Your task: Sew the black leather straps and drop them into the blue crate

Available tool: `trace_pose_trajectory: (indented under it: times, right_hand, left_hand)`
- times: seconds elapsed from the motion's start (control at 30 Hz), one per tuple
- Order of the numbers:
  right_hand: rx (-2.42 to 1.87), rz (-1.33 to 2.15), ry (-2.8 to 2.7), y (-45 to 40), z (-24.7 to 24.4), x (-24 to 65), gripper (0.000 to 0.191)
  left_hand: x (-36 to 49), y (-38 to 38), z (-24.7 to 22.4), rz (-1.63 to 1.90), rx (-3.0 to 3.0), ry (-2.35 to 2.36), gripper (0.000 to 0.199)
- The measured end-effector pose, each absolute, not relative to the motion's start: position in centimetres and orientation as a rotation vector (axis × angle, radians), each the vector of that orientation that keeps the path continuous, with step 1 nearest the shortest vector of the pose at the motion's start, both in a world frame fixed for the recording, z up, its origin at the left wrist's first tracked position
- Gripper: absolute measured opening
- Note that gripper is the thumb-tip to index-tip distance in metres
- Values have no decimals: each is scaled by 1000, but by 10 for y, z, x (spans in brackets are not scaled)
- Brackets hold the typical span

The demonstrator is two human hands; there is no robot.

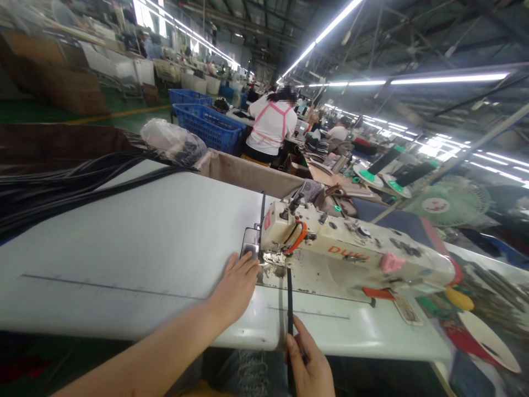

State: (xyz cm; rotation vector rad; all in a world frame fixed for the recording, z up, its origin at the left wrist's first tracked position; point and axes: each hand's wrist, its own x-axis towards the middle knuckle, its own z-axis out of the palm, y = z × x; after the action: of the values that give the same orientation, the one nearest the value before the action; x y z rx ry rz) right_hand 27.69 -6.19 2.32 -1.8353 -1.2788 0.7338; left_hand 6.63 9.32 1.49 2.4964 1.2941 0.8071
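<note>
My left hand (236,284) lies flat on the white table beside the needle area of the sewing machine (351,253), its fingers stretched toward the metal plate (250,241). Pinched in my right hand (308,361) at the table's front edge is a narrow black strap (290,300). The strap runs up from my fingers toward the presser foot (275,258), and its lower end hangs below the table edge. Behind the machine head a dark strip (263,207) comes out across the table. What lies under the left fingertips is hidden.
Long black straps (99,187) are heaped on the table's left end. Beyond the table stand a fabric-lined bin (248,170) and blue crates (206,127); a co-worker (270,124) sits there, back turned. Thread cones (382,162) and a green fan (450,204) are at right.
</note>
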Motion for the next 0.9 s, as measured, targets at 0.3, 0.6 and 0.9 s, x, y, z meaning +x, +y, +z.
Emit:
trace_pose_trajectory:
  times: [0.3,0.6,0.9]
  right_hand:
    - [-1796,743,-1288,-58,24,264,62]
    - [-1793,770,-1368,-50,38,250,57]
    - [-1728,828,-1566,-43,40,228,53]
  left_hand:
    - [64,108,18,727,2367,1287,37]
    - [61,130,26,679,2241,1259,35]
    - [70,208,25,623,2230,1338,46]
